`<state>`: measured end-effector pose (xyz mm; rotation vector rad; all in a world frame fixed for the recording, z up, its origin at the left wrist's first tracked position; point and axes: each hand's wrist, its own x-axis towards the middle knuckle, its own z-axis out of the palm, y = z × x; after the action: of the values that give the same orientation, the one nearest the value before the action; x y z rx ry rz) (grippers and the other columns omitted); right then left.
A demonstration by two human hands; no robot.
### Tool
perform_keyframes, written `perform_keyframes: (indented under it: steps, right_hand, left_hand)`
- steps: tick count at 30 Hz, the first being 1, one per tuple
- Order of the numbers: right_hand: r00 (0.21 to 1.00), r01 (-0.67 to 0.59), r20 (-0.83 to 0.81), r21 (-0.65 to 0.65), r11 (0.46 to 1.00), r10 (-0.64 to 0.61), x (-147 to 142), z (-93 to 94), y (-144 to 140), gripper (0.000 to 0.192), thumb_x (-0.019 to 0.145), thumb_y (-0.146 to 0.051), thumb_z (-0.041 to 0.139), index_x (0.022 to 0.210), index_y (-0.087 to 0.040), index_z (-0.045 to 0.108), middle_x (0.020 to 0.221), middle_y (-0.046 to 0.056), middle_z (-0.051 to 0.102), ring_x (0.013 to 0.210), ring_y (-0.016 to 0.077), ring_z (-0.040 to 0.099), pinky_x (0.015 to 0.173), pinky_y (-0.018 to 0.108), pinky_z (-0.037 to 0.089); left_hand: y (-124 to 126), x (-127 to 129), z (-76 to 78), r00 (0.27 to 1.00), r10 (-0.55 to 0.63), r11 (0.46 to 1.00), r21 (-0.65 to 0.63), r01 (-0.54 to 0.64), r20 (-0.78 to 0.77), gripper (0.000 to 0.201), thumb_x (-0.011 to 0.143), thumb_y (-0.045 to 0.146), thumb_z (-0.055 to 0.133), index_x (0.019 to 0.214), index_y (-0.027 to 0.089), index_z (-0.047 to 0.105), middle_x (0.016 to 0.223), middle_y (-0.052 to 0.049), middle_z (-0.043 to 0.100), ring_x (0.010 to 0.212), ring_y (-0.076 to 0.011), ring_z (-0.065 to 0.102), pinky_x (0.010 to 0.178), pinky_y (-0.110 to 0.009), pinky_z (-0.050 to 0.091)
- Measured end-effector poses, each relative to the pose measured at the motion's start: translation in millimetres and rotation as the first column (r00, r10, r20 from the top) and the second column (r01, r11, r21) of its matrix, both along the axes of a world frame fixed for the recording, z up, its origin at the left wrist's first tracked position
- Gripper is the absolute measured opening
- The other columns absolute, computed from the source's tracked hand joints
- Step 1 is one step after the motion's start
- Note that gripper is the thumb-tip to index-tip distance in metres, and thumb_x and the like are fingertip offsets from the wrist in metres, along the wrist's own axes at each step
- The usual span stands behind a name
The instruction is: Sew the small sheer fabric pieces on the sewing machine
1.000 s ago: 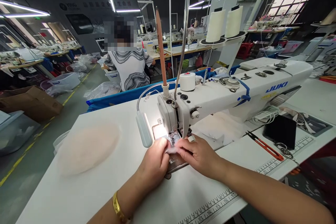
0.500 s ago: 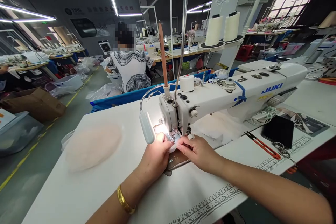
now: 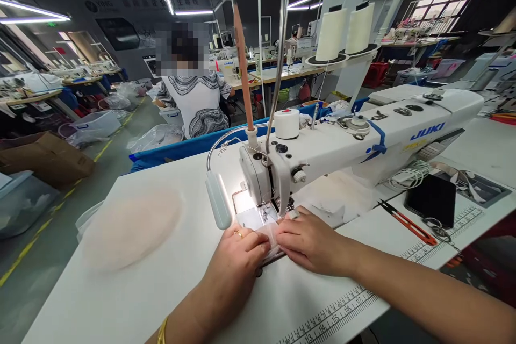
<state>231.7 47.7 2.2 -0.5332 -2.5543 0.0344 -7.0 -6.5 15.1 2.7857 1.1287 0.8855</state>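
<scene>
Pale sheer fabric [image 3: 271,234] lies just in front of the needle area of a white sewing machine [image 3: 322,148]. My left hand [image 3: 241,252] grips the fabric's left side, its fingers curled over it. From the right, my right hand [image 3: 310,239] pinches the same fabric close to the presser foot. The two hands are almost touching, and the fingertips hide part of the fabric. A small lamp [image 3: 219,200] lights the needle plate from the left. More pale sheer fabric [image 3: 338,193] lies behind the machine's arm.
A pale sheer fabric pile [image 3: 133,228] lies at the table's left. To the right are orange thread snips [image 3: 409,223], a black phone [image 3: 431,200] and a coiled cable [image 3: 409,174]. Thread cones [image 3: 330,35] stand behind the machine. Another person [image 3: 195,97] sits beyond the table.
My left hand has turned palm-down and drawn slightly nearer to me, uncovering more of the needle plate. More fabric shows between my hands. The camera view has shifted a little.
</scene>
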Motion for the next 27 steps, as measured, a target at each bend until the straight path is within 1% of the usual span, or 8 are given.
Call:
perform_keyframes:
  steps: [3, 5, 10, 15, 19, 21, 24, 27]
  right_hand:
    - [1.0, 0.011, -0.005, 0.008, 1.0, -0.011, -0.9, 2.0, 0.5, 0.019, 0.104, -0.017, 0.049, 0.089, -0.018, 0.062, 0.084, 0.002, 0.066, 0.079, 0.0193, 0.05, 0.077, 0.035, 0.031]
    - [1.0, 0.026, -0.001, 0.019, 0.999, -0.026, -1.8, 3.0, 1.2, 0.022, 0.104, -0.017, 0.048, 0.087, -0.018, 0.061, 0.082, 0.002, 0.066, 0.079, 0.0196, 0.05, 0.076, 0.035, 0.031]
    - [0.998, 0.061, 0.011, 0.046, 0.997, -0.062, -4.0, 1.6, 4.3, 0.02, 0.103, -0.015, 0.049, 0.088, -0.018, 0.061, 0.086, 0.003, 0.069, 0.078, 0.0199, 0.048, 0.077, 0.035, 0.031]
    - [0.998, 0.069, -0.006, 0.071, 0.995, -0.069, -5.6, -2.6, 6.8, 0.017, 0.1, -0.013, 0.051, 0.088, -0.018, 0.061, 0.09, 0.003, 0.072, 0.075, 0.0195, 0.047, 0.077, 0.036, 0.03]
    - [0.997, 0.072, -0.024, 0.077, 0.994, -0.07, -6.6, -3.9, 5.4, 0.015, 0.099, -0.011, 0.052, 0.094, -0.018, 0.064, 0.095, 0.003, 0.074, 0.077, 0.0204, 0.049, 0.077, 0.036, 0.031]
    - [0.997, 0.073, -0.035, 0.079, 0.994, -0.071, -7.1, -3.4, 4.5, 0.016, 0.098, -0.01, 0.052, 0.095, -0.018, 0.065, 0.097, 0.004, 0.074, 0.075, 0.02, 0.048, 0.078, 0.037, 0.032]
    - [0.996, 0.075, -0.046, 0.087, 0.993, -0.071, -7.6, -2.5, 3.9, 0.017, 0.097, -0.009, 0.052, 0.095, -0.018, 0.065, 0.097, 0.004, 0.075, 0.073, 0.0195, 0.046, 0.078, 0.036, 0.034]
    - [0.994, 0.104, -0.04, 0.095, 0.99, -0.1, -7.6, -2.4, 4.0, 0.016, 0.097, -0.009, 0.054, 0.096, -0.018, 0.067, 0.093, 0.004, 0.075, 0.074, 0.021, 0.047, 0.075, 0.036, 0.035]
  left_hand:
    - [2.0, -0.3, 0.5, 1.0, 0.003, 1.0, 0.003, -0.003, -0.016, 0.039, 0.07, -0.01, 0.045, 0.088, 0.021, 0.059, 0.092, 0.004, 0.073, 0.073, -0.0173, 0.057, 0.076, -0.035, 0.032]
    - [4.7, -0.7, 1.0, 1.0, 0.006, 1.0, 0.013, -0.006, -0.018, 0.039, 0.072, -0.009, 0.044, 0.091, 0.021, 0.061, 0.094, 0.003, 0.073, 0.074, -0.0178, 0.058, 0.077, -0.035, 0.033]
    - [11.5, -3.4, 1.7, 0.999, 0.024, 0.999, 0.028, -0.022, -0.044, 0.03, 0.088, -0.006, 0.043, 0.086, 0.019, 0.06, 0.098, -0.002, 0.074, 0.076, -0.0179, 0.06, 0.075, -0.035, 0.036]
    - [14.8, -6.2, 2.7, 0.997, 0.037, 0.999, 0.042, -0.034, -0.07, 0.031, 0.098, -0.001, 0.042, 0.094, 0.019, 0.065, 0.103, -0.004, 0.074, 0.082, -0.0203, 0.063, 0.073, -0.035, 0.039]
    - [14.2, -6.9, 2.5, 0.998, -0.034, 0.998, 0.049, 0.037, -0.054, 0.029, 0.099, 0.0, 0.044, 0.1, 0.018, 0.066, 0.105, -0.006, 0.075, 0.095, -0.023, 0.067, 0.082, -0.036, 0.045]
    - [14.0, -7.3, 1.5, 0.997, -0.052, 0.998, 0.037, 0.054, -0.052, 0.028, 0.098, -0.002, 0.044, 0.098, 0.018, 0.065, 0.102, -0.005, 0.075, 0.09, -0.0223, 0.066, 0.081, -0.036, 0.045]
    - [14.4, -8.2, -0.7, 0.997, -0.038, 0.999, 0.016, 0.04, -0.062, 0.028, 0.095, -0.003, 0.043, 0.09, 0.019, 0.061, 0.1, -0.004, 0.074, 0.08, -0.0208, 0.064, 0.076, -0.035, 0.044]
    - [15.2, -9.4, -2.6, 0.997, -0.015, 0.999, 0.027, 0.017, -0.075, 0.028, 0.095, -0.003, 0.044, 0.091, 0.02, 0.06, 0.106, -0.004, 0.076, 0.083, -0.0216, 0.065, 0.074, -0.035, 0.044]
